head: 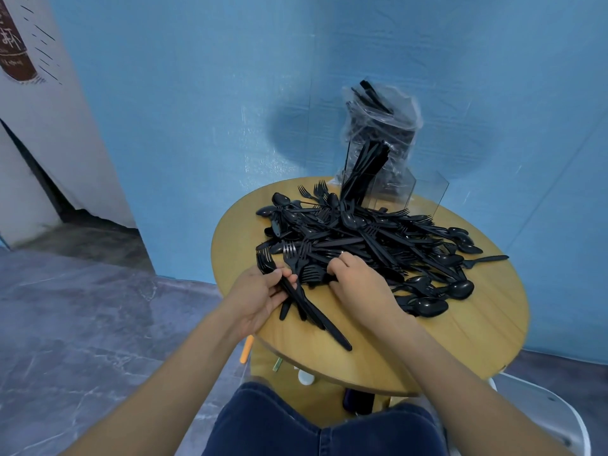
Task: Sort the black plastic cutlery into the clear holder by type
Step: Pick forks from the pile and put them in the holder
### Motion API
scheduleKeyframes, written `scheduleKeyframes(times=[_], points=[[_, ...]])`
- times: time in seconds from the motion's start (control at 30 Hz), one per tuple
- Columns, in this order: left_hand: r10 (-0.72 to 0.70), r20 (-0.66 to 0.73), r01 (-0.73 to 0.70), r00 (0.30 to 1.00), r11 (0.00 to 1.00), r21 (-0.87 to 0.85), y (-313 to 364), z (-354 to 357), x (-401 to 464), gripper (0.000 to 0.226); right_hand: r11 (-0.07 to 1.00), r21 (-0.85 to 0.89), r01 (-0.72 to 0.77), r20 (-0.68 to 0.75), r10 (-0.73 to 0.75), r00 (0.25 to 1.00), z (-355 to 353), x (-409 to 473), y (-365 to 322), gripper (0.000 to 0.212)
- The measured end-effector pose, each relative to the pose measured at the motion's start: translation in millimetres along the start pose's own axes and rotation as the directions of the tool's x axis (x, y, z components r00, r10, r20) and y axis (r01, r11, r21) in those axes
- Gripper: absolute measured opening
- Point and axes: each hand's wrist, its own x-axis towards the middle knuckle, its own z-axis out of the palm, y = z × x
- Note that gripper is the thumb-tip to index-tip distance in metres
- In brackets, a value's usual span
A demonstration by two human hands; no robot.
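A big heap of black plastic cutlery [371, 238], forks, spoons and knives mixed, covers the round wooden table [467, 327]. My left hand [260, 296] grips a bundle of black forks [302, 291], tines pointing away, handles running toward me over the table edge. My right hand [358, 284] lies on the near edge of the heap, fingers curled into the cutlery; what it holds is hidden. The clear holder [391, 189] stands at the table's far side with black pieces upright in its left compartment.
A clear plastic bag [385, 120] full of black cutlery stands behind the holder against the blue wall. Small items lie on a shelf under the tabletop. A white chair [543, 409] is at lower right. Grey floor lies to the left.
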Motion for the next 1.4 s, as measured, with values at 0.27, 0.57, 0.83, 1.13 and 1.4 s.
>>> scheduleKeyframes(times=[0.27,0.57,0.83,1.13,1.4], points=[[0.019,0.041,-0.018,0.999,0.999,-0.040,2.5,9.5,2.5,0.020,0.896,0.438,-0.074,-0.262,0.206,0.943,-18.9,4.1,9.9,0.020],[0.114,0.190,-0.112,0.975,0.994,-0.020,6.1,29.5,-1.0,0.028,0.574,0.811,-0.108,-0.063,0.270,0.961,-20.1,17.1,-22.1,0.003],[0.148,0.154,-0.137,0.977,0.988,-0.077,7.4,34.0,-2.8,0.022,0.737,0.676,-0.026,-0.167,0.188,0.968,-17.7,7.4,-39.9,0.015],[0.177,0.100,-0.174,0.979,0.984,-0.041,11.4,26.3,-6.7,0.025,0.810,0.584,0.049,-0.114,0.023,0.993,-14.5,-2.8,-43.1,0.046],[0.123,0.025,-0.122,0.992,0.991,-0.048,-5.2,13.1,-18.4,0.026,0.765,0.641,0.058,-0.081,-0.008,0.997,-11.0,-1.6,-60.3,0.024]])
